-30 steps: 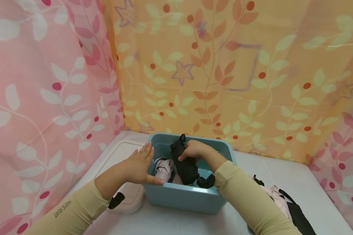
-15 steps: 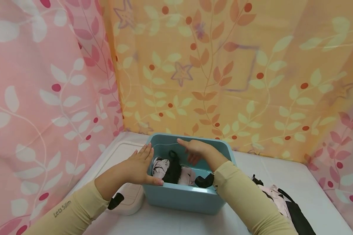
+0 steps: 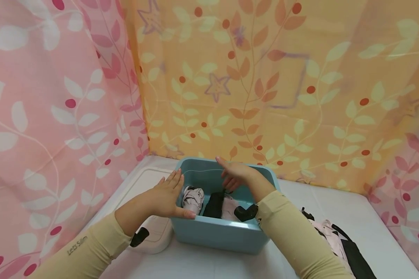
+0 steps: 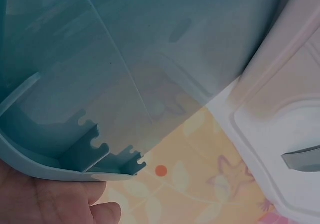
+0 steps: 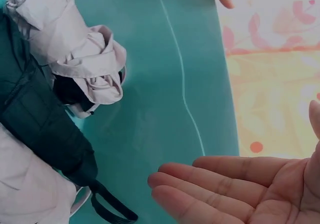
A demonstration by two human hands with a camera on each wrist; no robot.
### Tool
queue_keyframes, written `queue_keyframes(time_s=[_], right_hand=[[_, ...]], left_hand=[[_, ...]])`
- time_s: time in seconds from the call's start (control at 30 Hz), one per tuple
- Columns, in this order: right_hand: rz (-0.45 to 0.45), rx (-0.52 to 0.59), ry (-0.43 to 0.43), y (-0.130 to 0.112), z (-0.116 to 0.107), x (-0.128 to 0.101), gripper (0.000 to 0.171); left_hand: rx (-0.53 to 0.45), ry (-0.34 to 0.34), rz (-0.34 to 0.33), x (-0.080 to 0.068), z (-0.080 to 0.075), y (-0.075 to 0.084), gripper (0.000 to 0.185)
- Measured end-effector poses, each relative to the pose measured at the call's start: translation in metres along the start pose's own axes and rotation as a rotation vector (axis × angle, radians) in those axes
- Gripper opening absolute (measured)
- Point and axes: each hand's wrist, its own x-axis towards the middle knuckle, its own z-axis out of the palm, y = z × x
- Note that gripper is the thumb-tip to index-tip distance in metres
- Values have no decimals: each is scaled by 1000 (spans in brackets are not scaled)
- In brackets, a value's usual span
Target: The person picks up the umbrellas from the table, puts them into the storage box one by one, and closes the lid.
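A blue plastic bin (image 3: 227,235) holds several folded umbrellas. The black umbrella (image 3: 213,205) lies between a pale pink umbrella (image 3: 193,199) on the left and another pink umbrella (image 3: 230,207) on the right. In the right wrist view, the black umbrella's wrist loop (image 5: 112,206) points toward my fingers. My right hand (image 3: 235,174) hovers inside the bin with relaxed, extended fingers and a raised thumb; its palm (image 5: 250,189) holds nothing. My left hand (image 3: 164,195) rests along the bin's left rim with straight fingers, the thumb lying on the front rim.
A whitish lid (image 3: 153,232) lies left of the bin, partly under my left arm. More pink and black folded fabric items (image 3: 335,240) with straps lie at the right. Patterned curtains (image 3: 251,128) hang behind and beside the white surface (image 3: 335,201).
My right hand has let go of the black umbrella, which tipped toward the left pink one and now lies farther right between the two pink ones. My left hand stays on the rim.
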Motion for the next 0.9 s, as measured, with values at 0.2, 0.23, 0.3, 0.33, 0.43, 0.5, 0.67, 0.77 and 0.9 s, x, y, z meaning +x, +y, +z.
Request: queue_keyframes(time_s=[0.2,0.23,0.3,0.33,0.43,0.5,0.67,0.77,0.9], right_hand=[[-25,7,0,-3,-7,-4,92],[-30,10,4,-4,-8,-5,91],[-42,13,12,-5,-9,-8,88],[-51,17,15,-6,-9,-9,87],[-86,17,21,-8,-10,-14,84],[-107,10,16,-9,-11,-17,85],[-126,8,12,-10,-15,-25,84],[-145,21,-2,-8,-21,-30,81],[-177,52,2,-4,-32,-40,78]], left_hand=[[-1,-1,-2,1,-1,-1,128],[-2,-2,-2,0,-1,-1,128],[-1,-6,-5,0,-1,-1,128],[-2,-7,-5,0,-1,-1,128],[2,-11,-5,-1,-1,-1,128],[1,-8,-3,0,-1,-2,127],[-2,-4,-2,1,-1,-3,128],[3,-5,-1,2,-1,-4,128],[5,-2,0,3,1,-5,128]])
